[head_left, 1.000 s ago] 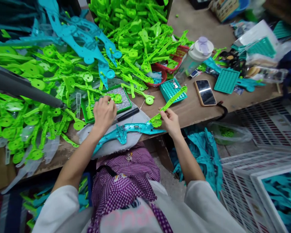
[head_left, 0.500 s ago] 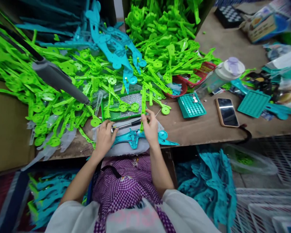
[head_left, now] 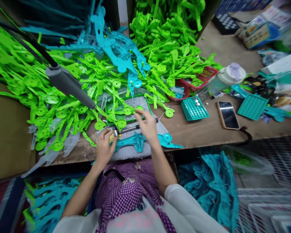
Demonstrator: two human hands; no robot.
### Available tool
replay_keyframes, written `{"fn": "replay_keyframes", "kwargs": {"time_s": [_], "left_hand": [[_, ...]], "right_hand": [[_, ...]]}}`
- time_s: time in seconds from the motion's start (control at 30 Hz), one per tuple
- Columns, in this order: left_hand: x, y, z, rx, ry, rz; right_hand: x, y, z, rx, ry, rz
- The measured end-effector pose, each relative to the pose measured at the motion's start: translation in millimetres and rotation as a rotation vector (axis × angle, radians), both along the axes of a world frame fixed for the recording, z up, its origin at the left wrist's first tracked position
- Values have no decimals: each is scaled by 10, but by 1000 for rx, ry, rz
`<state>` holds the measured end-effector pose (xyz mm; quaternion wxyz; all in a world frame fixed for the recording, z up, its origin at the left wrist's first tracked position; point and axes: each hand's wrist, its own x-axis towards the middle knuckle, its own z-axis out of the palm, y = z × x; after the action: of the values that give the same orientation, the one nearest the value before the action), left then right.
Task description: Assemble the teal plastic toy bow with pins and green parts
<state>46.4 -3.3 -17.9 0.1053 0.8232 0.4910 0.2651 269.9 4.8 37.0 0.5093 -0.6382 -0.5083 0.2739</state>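
A long turquoise plastic part (head_left: 137, 142) lies across a pale cloth at the table's front edge. My left hand (head_left: 104, 145) is curled around its left end, thumb and fingers closed on it. Just behind the part rests a tool with a metal shaft (head_left: 127, 129) and black handle, its silver end by my left fingertips. Above the tool, my right hand (head_left: 147, 127) reaches forward with fingers apart, its fingertips by the green tray's near right side. Several lime-green plastic arms (head_left: 128, 111) lie over that green tray (head_left: 109, 106), which holds small silvery pieces.
A big heap of lime-green parts (head_left: 70, 74) covers the table's back and left. A grey tool (head_left: 68, 85) hangs over it. To the right are a red basket (head_left: 203, 77), a teal tray (head_left: 195, 110), a lidded cup (head_left: 230, 76) and a phone (head_left: 228, 115).
The upright green arm that was in my right hand is out of its grasp. A green round end now shows at the tray's front edge. My right hand has opened and moved slightly.
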Motion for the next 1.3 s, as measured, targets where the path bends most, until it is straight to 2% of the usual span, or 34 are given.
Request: {"fn": "replay_keyframes", "kwargs": {"time_s": [0.07,0.13,0.23,0.33,0.4,0.5,0.63,0.77,0.83,0.9,1.03,1.17,1.23,1.3], "left_hand": [[-16,-2,-52,-16,-6,-32],[18,-9,-81,-23,-11,-53],[100,-39,-58,16,-28,-59],[106,-118,-10,108,-72,-55],[51,-206,1,163,-115,-41],[-65,-371,-20,221,-166,-10],[-195,-598,-76,276,-226,-92],[-304,-803,-142,216,-212,-172],[-338,-872,-161,176,-218,-155],[-326,-891,-154,150,-237,-80],[-138,-770,-46,145,-317,71],[73,-564,186,122,-421,13],[146,-453,346,97,-452,-22],[250,-316,526,61,-468,-64]], "right_hand": [[279,-56,79,23,-69,-82],[378,68,119,8,-255,8],[253,429,19,-88,-597,232],[98,684,-167,-173,-743,309],[85,746,-249,-177,-649,300],[166,789,-257,-195,-160,355],[248,851,-140,-330,608,496],[244,786,-16,-376,959,560],[242,735,14,-374,1031,578],[236,731,24,-388,1049,578],[172,900,69,-385,1046,581],[138,959,234,-255,952,547],[227,812,304,-195,840,484],[416,533,314,-121,707,349]]}}
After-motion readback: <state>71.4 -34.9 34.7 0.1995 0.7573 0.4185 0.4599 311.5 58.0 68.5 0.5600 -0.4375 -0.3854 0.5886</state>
